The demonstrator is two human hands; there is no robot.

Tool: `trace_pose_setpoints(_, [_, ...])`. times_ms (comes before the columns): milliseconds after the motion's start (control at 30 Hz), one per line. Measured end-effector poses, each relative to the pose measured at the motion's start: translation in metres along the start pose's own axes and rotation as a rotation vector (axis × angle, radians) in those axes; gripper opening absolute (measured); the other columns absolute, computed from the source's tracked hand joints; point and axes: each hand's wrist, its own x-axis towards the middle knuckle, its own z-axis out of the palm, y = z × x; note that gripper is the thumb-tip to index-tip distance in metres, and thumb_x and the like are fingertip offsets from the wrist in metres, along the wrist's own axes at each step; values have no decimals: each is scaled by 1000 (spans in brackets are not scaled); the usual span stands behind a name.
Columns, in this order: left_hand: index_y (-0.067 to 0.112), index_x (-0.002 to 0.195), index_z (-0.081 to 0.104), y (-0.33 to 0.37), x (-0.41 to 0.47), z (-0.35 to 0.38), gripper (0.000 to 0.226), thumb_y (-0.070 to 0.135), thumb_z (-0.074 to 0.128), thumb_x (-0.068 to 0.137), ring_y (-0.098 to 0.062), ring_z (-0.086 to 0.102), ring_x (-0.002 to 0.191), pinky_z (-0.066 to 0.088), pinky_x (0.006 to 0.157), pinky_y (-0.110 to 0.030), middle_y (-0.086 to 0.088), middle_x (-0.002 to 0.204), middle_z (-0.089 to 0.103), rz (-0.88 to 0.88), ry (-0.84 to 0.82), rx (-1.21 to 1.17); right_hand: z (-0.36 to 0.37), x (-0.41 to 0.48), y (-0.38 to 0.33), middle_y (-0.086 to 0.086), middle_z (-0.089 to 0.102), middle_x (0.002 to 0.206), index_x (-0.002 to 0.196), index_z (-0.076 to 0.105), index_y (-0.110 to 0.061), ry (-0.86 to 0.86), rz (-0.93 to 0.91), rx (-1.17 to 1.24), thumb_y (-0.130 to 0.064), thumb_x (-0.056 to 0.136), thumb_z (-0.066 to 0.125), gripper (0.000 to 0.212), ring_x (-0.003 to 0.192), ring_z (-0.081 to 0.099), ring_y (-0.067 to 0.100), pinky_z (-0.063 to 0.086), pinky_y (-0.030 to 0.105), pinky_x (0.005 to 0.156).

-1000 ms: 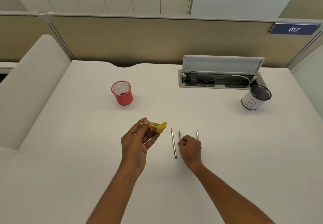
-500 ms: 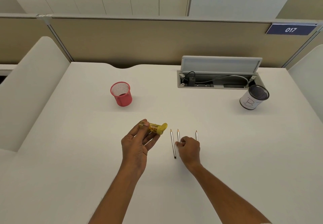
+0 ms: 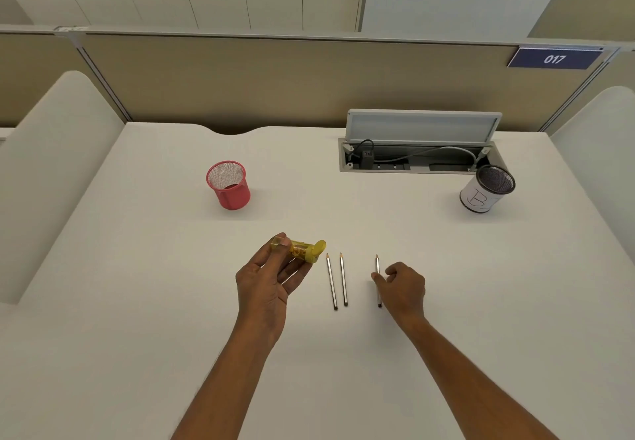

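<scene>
My left hand (image 3: 268,285) holds a yellow translucent pencil sharpener (image 3: 304,250) between thumb and fingers, just above the white desk (image 3: 137,302). Three pencils lie side by side on the desk, tips pointing away from me. The left pencil (image 3: 331,281) and the middle pencil (image 3: 343,278) lie free, close together. My right hand (image 3: 403,286) is over the right pencil (image 3: 377,262), its thumb and forefinger pinching the shaft near the middle while the pencil still lies on the desk.
A red mesh cup (image 3: 230,187) stands at the back left. A white-wrapped mesh cup marked B (image 3: 484,192) stands at the back right, beside an open cable tray (image 3: 412,161) with its lid raised. Partition panels enclose the desk.
My right hand has left the middle pencil and moved right to the right pencil. The middle pencil now lies free. My left hand with the sharpener has hardly moved.
</scene>
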Motion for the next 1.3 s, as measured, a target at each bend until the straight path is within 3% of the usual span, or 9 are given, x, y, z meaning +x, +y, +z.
trace_pose_setpoints(100, [1,112,73,-2,0,1,17,7,68,97,-37,78,94,65,74,-37,-22,101,77,-5,4,8,6,-3,6,4,71,83,89,66,-11,-52,42,-82,-37,84,78,29,86,68,27,46,33,76])
trace_pose_setpoints(233, [0,115,72,-5,0,0,19,6,67,97,-36,78,94,65,74,-37,-22,103,77,-10,12,9,8,-6,4,8,74,90,90,72,-7,-69,68,-123,-31,88,74,24,93,68,31,47,33,79])
trace_pose_setpoints(433, [1,110,73,-7,-2,2,15,6,66,98,-36,79,94,65,75,-37,-21,100,78,-10,2,12,5,-10,-2,12,73,81,84,71,-4,-75,19,-198,-20,90,59,21,83,69,34,52,34,73])
trace_pose_setpoints(567, [1,111,73,-7,-3,1,15,6,66,98,-35,79,92,65,73,-36,-21,99,78,-14,9,12,-6,-19,-10,4,69,66,73,69,-7,-87,-6,-103,-19,83,63,16,66,62,25,47,31,62])
trace_pose_setpoints(767, [1,113,73,-7,-2,-1,17,6,68,97,-35,79,93,65,73,-36,-21,100,78,-9,23,9,-45,-34,-40,-11,70,62,71,71,-21,-77,-235,35,-21,83,71,12,63,66,2,45,14,57])
trace_pose_setpoints(1000, [3,109,74,-5,-2,3,14,6,67,97,-33,79,90,65,74,-37,-19,97,79,-3,10,20,-101,-64,-84,-6,73,74,81,77,-20,-95,-472,290,-6,86,74,15,71,67,14,53,23,67])
trace_pose_setpoints(1133, [2,109,73,-3,-3,4,14,7,67,98,-32,79,90,65,74,-36,-19,97,79,0,6,21,-121,-79,-98,-5,71,76,84,78,-17,-95,-616,310,-3,85,76,15,72,67,17,53,21,69])
trace_pose_setpoints(1300, [2,107,74,0,-4,3,12,6,67,97,-34,79,91,65,73,-36,-20,99,79,3,7,13,-123,-89,-100,-4,71,75,84,78,-19,-136,-669,309,-1,84,76,18,70,68,18,54,25,69])
